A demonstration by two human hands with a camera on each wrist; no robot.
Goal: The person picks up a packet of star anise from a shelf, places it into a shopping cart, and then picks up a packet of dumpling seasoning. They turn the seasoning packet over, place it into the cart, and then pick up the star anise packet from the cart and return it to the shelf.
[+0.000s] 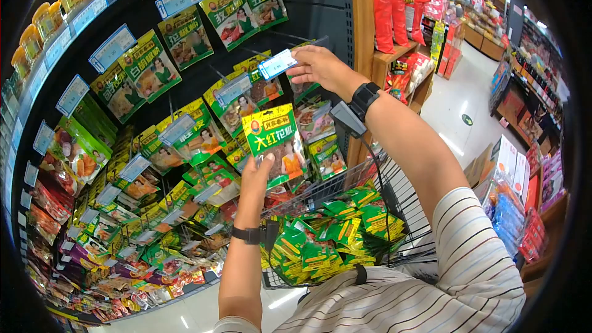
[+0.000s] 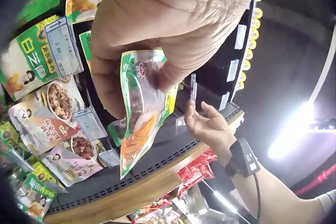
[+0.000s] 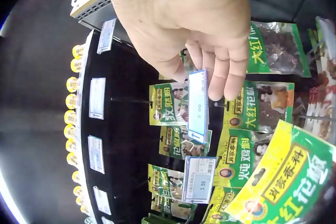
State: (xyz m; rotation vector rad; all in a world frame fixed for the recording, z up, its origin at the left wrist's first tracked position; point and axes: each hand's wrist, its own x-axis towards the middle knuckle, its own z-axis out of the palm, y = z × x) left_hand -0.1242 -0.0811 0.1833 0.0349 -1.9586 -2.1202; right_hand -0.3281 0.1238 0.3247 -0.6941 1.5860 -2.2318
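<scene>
The black shelf rack (image 1: 317,0) carries seasoning packets (image 1: 150,66) hung from its hooks and yellow-lidded jars (image 1: 42,20) along its top — while a wire cart (image 1: 414,194) alongside holds heaped green-and-yellow packets (image 1: 336,234).

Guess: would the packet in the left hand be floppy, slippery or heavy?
The packet probably bends easily, since it looks thin and curves in the left wrist view. It might slip, because its surface looks shiny. It's likely light: the left hand holds it up alone.

Head view looks forward-down; close wrist views, apparently sideways, share the shelf (image 1: 317,9).
</scene>
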